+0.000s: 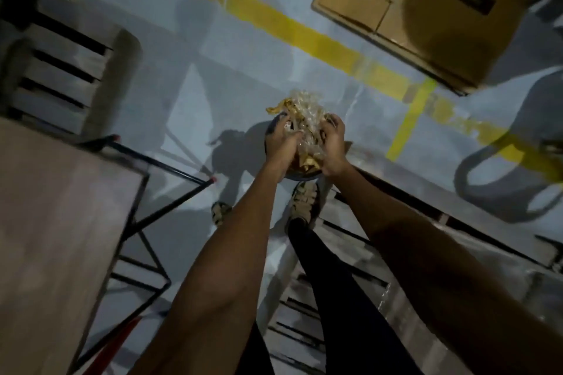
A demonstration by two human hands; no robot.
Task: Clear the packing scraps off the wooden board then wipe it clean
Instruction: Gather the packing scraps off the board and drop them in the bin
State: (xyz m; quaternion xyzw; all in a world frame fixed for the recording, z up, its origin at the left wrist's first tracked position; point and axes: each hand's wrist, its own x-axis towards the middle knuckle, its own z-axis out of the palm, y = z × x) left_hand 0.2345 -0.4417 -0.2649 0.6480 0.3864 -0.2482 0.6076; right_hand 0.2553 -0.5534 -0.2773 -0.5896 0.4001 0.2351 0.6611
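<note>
A: The left hand and the right hand press in from both sides, fingers curled around a bundle of packing scraps.

B: Where is it, and how does it lie?

A: Out in front, over a dark round bin on the grey floor. Its long axis runs away from the person, with crinkled clear film and tan strips sticking out past the fingertips.

B: What's unclear?

A: The bin is mostly hidden by hands and scraps. The wooden desk is cut off at the left edge, and the whole view is motion-blurred.
</note>
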